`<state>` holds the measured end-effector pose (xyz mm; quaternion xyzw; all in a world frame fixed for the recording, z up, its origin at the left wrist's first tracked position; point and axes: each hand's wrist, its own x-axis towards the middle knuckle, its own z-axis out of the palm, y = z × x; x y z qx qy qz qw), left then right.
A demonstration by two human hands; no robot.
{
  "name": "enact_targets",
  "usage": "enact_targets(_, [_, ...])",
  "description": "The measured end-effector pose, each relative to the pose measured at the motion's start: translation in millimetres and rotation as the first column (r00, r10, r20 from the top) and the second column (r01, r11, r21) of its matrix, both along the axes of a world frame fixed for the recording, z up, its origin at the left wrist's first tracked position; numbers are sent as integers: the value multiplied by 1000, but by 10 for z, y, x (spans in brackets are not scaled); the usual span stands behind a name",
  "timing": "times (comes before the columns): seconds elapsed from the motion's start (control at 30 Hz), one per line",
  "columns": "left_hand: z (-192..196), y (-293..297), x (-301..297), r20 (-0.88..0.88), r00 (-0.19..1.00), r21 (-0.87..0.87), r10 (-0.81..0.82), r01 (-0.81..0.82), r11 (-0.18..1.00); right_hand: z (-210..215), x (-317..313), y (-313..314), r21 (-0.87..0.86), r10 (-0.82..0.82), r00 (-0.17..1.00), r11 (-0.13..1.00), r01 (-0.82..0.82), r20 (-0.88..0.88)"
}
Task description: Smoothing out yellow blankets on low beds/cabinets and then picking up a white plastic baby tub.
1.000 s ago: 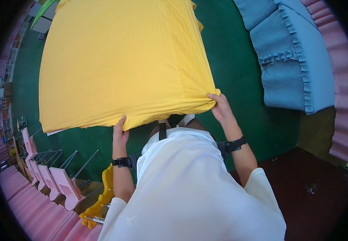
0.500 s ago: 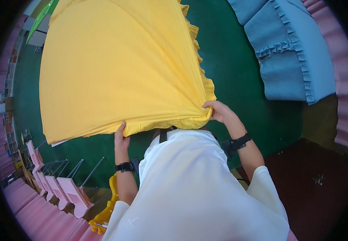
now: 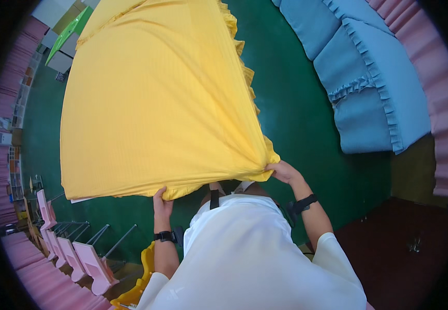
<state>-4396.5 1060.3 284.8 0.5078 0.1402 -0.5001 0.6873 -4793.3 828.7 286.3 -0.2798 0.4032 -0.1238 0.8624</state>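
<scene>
A yellow cloth cover [image 3: 156, 108] with a ruffled right edge lies spread over a large flat surface before me. Its near right corner is bunched in my right hand [image 3: 285, 172], whose fingers are closed on the fabric, and creases fan out from there. Along the near edge, my left hand [image 3: 163, 202] grips the hem with the thumb uppermost. Between the two hands the hem sags close to my white shirt. What lies under the cover is hidden, except for a pale sliver at the near left corner.
To the right stands a sofa-like piece under a ruffled blue cover [image 3: 368, 88], beside a pink curtain [image 3: 420, 62]. Pink chairs [image 3: 92, 261] and a yellow chair-like piece [image 3: 143, 274] are at lower left. A green-topped unit [image 3: 69, 33] stands far left on the green floor [image 3: 306, 144].
Both hands and the near hem have come lower in the view, toward me. The right corner's creases look more tightly drawn, and both hands still hold the cloth.
</scene>
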Motion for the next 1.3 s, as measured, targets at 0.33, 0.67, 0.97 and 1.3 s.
enact_targets(0.33, [-231, 106, 17, 725, 668, 319, -168, -109, 942, -179, 163, 36, -627, -188, 857, 757, -184, -479])
enact_targets(0.67, [140, 123, -15, 248, 969, 107, 16, -44, 993, -45, 243, 125, 250, -48, 995, 966, 69, -89])
enact_targets(0.97, [94, 30, 123, -72, 956, -105, 285, -291, 951, 546, 562, 57, 335, -443, 870, 871, 360, 216])
enact_targets(1.3, [278, -228, 390, -204, 955, -380, 217, -281, 881, 364, 732, -195, 325, -552, 787, 824, 464, 276])
